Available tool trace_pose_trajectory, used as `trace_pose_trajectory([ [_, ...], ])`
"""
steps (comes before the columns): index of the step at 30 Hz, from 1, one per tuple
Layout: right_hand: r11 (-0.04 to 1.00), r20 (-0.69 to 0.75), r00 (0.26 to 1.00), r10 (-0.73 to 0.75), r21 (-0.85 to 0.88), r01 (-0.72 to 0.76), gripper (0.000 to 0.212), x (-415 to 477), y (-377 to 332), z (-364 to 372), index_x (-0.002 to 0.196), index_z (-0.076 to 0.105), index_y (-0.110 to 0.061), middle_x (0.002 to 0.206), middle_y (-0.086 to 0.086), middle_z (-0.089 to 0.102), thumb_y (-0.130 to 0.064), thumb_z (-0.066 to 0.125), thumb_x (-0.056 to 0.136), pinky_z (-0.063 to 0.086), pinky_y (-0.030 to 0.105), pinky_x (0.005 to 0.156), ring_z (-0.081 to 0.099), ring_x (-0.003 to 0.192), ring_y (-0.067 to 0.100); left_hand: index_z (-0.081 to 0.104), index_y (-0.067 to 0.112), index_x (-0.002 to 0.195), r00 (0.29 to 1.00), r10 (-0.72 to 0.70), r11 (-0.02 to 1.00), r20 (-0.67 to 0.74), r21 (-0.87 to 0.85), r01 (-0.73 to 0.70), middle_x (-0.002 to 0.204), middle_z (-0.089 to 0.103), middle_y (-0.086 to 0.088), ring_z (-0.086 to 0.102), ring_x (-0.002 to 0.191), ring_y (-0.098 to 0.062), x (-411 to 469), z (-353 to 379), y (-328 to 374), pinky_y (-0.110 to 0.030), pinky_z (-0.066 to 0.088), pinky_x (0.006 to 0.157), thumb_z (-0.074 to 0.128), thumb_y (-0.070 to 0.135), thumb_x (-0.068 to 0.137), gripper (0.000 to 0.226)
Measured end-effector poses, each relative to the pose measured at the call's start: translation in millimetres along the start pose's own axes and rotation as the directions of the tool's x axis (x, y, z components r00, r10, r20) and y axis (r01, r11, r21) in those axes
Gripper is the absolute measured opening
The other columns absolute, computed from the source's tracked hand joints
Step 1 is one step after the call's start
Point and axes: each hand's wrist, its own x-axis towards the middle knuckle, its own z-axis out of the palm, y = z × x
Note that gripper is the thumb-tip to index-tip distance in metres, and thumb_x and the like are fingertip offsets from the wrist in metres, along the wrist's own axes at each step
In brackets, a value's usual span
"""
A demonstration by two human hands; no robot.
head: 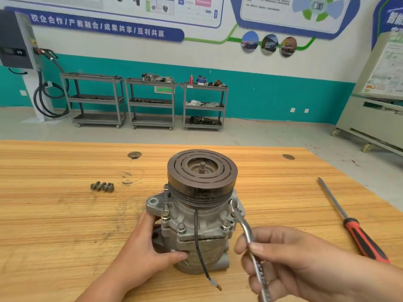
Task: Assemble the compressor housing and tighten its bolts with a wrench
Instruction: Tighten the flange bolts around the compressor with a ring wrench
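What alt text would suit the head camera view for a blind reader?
A person's left hand steadies a grey compressor standing pulley-up on a wooden table, while the right hand holds a wrench whose end reaches the housing's right side. Loose bolts lie to its left, a red-handled screwdriver to its right.

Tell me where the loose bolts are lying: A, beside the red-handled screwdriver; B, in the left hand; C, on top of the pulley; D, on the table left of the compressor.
D: the loose bolts lie together on the table, left of the compressor and far from the screwdriver.
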Motion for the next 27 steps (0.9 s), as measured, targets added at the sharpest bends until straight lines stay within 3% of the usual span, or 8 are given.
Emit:
trace_pose_trajectory([
  [3,0.893,-0.162,0.978,-0.131,-0.447,0.045,0.025,-10,-4,-21,0.108,0.071,-0.031,0.071,-0.009,0.056,-0.033,0.059,0.086,0.042,0.016,0.066,0.053,0.066,0.004,0.027,0.082,0.101,1.000,-0.014,1.000,0.007,0.008,0.014,0.127,0.046,0.021,0.043,0.107,0.024,0,0,2,0.003,0.038,0.078,0.079,0.067,0.039,0.083],
  [4,0.712,-0.180,0.955,-0.234,-0.701,0.042,0.033,-13,-7,-29,0.116,0.065,-0.037,0.077,-0.015,0.058,-0.039,0.050,0.087,0.040,0.013,0.072,0.053,0.072,-0.002,0.026,0.084,0.099,1.000,-0.017,1.000,0.008,0.011,0.017,0.127,0.046,0.021,0.043,0.108,0.024,0,0,2,0.002,0.038,0.078,0.079,0.067,0.038,0.083],
  [6,0.292,-0.106,0.926,-0.363,-0.956,0.004,0.040,-14,-18,-40,0.124,0.048,-0.046,0.093,-0.032,0.055,-0.046,0.035,0.086,0.035,0.009,0.081,0.051,0.092,-0.008,0.025,0.084,0.101,1.000,-0.014,1.000,0.007,0.016,0.014,0.128,0.046,0.022,0.044,0.112,0.019,0,-1,3,-0.004,0.039,0.085,0.078,0.072,0.036,0.085],
  [10,-0.090,-0.052,0.927,-0.370,-0.992,-0.092,0.054,-7,-42,-52,0.129,0.042,-0.044,0.099,-0.030,0.046,-0.056,0.016,0.083,0.034,0.011,0.085,0.044,0.097,-0.010,0.026,0.081,0.106,1.000,-0.002,1.000,0.009,0.025,0.001,0.133,0.045,0.021,0.045,0.122,0.003,0,0,2,-0.029,0.039,0.100,0.074,0.081,0.034,0.087],
  [13,-0.287,-0.010,0.938,-0.346,-0.951,-0.116,0.065,4,-58,-58,0.132,0.042,-0.043,0.105,-0.024,0.048,-0.060,0.007,0.081,0.035,0.021,0.089,0.047,0.100,-0.001,0.026,0.081,0.106,1.000,-0.003,1.000,0.007,0.027,0.003,0.134,0.044,0.022,0.045,0.122,0.004,0,0,2,-0.030,0.039,0.101,0.073,0.083,0.033,0.087],
  [21,-0.443,0.029,0.986,-0.162,-0.895,-0.046,0.038,27,-94,-56,0.129,0.045,-0.047,0.088,-0.033,0.039,-0.050,0.025,0.096,0.022,0.021,0.091,0.036,0.093,-0.005,0.025,0.081,0.107,1.000,0.006,1.000,0.005,0.028,-0.006,0.132,0.044,0.025,0.044,0.121,0.007,0,0,1,-0.024,0.039,0.098,0.073,0.083,0.033,0.087],
  [24,-0.396,0.025,0.993,-0.119,-0.918,-0.025,0.033,31,-100,-56,0.128,0.047,-0.046,0.087,-0.032,0.040,-0.044,0.032,0.098,0.025,0.021,0.093,0.034,0.089,-0.014,0.025,0.079,0.110,1.000,0.009,0.999,0.005,0.038,-0.010,0.133,0.044,0.024,0.043,0.123,0.005,0,0,-1,-0.026,0.039,0.100,0.072,0.083,0.035,0.089],
  [27,-0.330,0.021,0.995,-0.099,-0.944,-0.013,0.033,33,-98,-57,0.128,0.048,-0.044,0.090,-0.032,0.041,-0.041,0.034,0.099,0.025,0.012,0.083,0.033,0.092,-0.022,0.026,0.079,0.108,1.000,0.009,0.999,0.007,0.039,-0.009,0.130,0.045,0.025,0.044,0.118,0.013,0,0,-2,-0.015,0.038,0.092,0.075,0.079,0.035,0.088],
])
